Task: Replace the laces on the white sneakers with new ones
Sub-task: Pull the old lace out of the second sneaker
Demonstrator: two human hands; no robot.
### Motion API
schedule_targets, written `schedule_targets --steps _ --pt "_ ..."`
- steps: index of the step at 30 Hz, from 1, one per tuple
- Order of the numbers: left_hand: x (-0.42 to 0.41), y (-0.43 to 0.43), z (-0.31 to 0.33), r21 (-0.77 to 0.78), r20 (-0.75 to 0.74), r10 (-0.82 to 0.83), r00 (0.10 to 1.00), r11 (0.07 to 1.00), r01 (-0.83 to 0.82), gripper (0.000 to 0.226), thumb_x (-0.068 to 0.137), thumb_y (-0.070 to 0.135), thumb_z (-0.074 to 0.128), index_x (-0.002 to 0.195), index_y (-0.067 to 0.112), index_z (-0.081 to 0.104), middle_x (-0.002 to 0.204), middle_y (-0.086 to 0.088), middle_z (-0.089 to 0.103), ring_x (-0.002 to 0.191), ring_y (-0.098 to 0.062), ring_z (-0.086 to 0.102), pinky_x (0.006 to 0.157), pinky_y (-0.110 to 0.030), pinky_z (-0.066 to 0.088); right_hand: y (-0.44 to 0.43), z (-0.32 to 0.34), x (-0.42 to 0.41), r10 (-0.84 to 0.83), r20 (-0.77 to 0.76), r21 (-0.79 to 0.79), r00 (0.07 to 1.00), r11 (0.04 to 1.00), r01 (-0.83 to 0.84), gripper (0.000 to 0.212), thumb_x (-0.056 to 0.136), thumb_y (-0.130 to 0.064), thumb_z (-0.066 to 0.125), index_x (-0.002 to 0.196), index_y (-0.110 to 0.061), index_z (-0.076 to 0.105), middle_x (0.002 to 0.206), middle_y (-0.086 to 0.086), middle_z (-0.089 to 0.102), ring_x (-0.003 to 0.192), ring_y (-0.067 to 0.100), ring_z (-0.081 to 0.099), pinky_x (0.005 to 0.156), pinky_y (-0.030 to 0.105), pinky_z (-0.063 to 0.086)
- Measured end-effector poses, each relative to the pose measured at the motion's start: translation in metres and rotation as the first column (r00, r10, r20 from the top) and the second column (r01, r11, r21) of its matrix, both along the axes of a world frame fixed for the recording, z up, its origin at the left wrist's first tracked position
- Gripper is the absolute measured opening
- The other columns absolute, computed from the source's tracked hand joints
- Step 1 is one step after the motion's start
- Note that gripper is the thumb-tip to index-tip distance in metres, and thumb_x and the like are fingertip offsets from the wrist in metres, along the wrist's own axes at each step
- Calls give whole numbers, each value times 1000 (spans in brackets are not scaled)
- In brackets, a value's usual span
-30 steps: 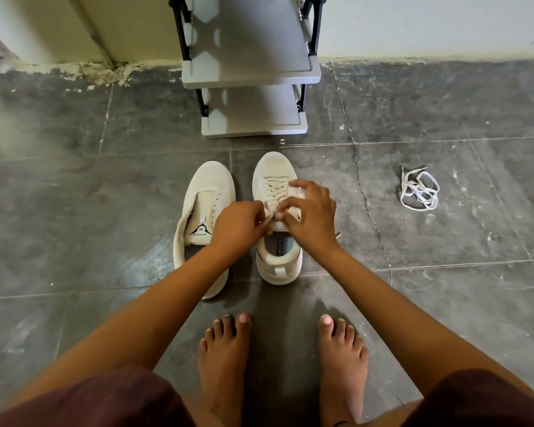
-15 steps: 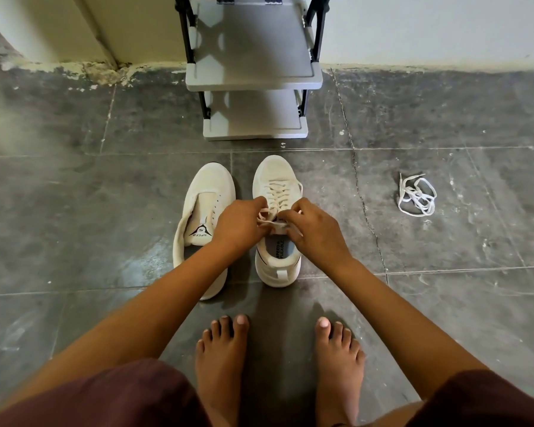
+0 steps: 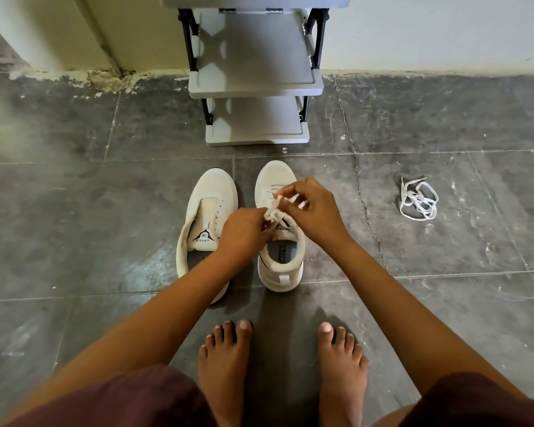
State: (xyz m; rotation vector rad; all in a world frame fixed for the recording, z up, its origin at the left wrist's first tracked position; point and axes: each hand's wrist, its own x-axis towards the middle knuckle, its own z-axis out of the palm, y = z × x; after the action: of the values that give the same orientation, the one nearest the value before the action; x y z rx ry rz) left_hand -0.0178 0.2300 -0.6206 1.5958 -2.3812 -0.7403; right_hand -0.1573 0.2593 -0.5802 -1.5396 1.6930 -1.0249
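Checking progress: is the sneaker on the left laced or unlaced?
Unlaced: the left sneaker shows bare eyelets and an exposed tongue. The left hand and right hand pinch the lace on the right sneaker.

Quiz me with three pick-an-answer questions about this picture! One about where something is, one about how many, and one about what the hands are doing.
1. Where is the loose lace bundle?
A) on a table
B) on the floor, to the right of the right sneaker
C) inside a sneaker

2. How many sneakers are there in all?
A) one
B) two
C) four

3. What are the hands doing?
A) clapping
B) lying flat on the floor
C) pinching the lace on the right sneaker

Answers:
1 B: it lies on the grey tiles, apart from the shoes.
2 B: a left sneaker sits beside the right one.
3 C: the left hand and right hand both pinch it.
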Motion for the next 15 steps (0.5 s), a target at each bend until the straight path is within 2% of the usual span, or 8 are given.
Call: schedule_targets --steps 2,4,6,8,12,13,14,15 --pt "2 -1 0 10 7 -6 1000 1000 6 25 85 29 66 99 8 66 93 -11 69 87 -27 61 74 -35 46 7 -16 -9 49 -224 150 973 989 -16 32 80 -19 72 111 -18 63 103 1 57 79 10 56 75 26 49" --pt "1 -1 -1 23 4 -6 1000 1000 5 26 84 29 66 100 9 66 94 -10 69 87 -27 61 77 -38 48 15 -30 -11 149 -421 226 895 972 -56 37 82 -25 69 117 -20 58 110 2 55 91 17 57 76 33 49" --pt "1 -2 -2 35 -5 -2 1000 999 2 25 84 29 66 100 9 66 94 -10 70 87 -26 62 79 -38 49 20 -37 -10 162 -519 180 839 981 -78 35 85 -28 66 118 -20 58 111 3 54 95 20 56 72 32 47" --pt "1 -2 -2 40 -11 7 1000 999 -6 25 84 29 66 100 10 67 93 -10 70 86 -26 62 79 -38 49 18 -37 -8 137 -586 105 798 990 -93 29 86 -26 64 114 -19 61 109 4 56 91 22 58 67 29 45" --pt "1 -2 -1 44 7 10 1000 999 -11 22 86 30 63 94 10 66 89 -10 69 81 -25 62 71 -33 45 11 -30 -6 83 -778 -96 622 964 -250 11 73 -12 77 81 -8 70 83 10 65 63 26 61 50 28 42" --pt "0 -3 1 44 20 11 1000 999 -12 22 86 30 63 92 9 65 88 -11 68 80 -26 61 70 -32 44 8 -28 -6 78 -810 -114 582 951 -287 8 73 -12 76 78 -9 71 81 9 66 64 25 60 52 28 42" --pt "0 -3 1 41 30 7 1000 999 -8 22 86 30 63 91 8 64 87 -11 68 79 -26 60 68 -32 43 5 -28 -5 99 -804 -103 587 948 -302 6 77 -14 73 80 -10 71 84 8 66 72 25 60 59 30 43" --pt "-1 -2 2 35 41 2 999 999 -3 21 86 29 63 90 9 64 86 -11 67 78 -25 60 66 -31 42 3 -27 -4 137 -752 -69 645 957 -283 7 82 -16 68 85 -10 71 90 6 66 81 24 59 67 31 42"
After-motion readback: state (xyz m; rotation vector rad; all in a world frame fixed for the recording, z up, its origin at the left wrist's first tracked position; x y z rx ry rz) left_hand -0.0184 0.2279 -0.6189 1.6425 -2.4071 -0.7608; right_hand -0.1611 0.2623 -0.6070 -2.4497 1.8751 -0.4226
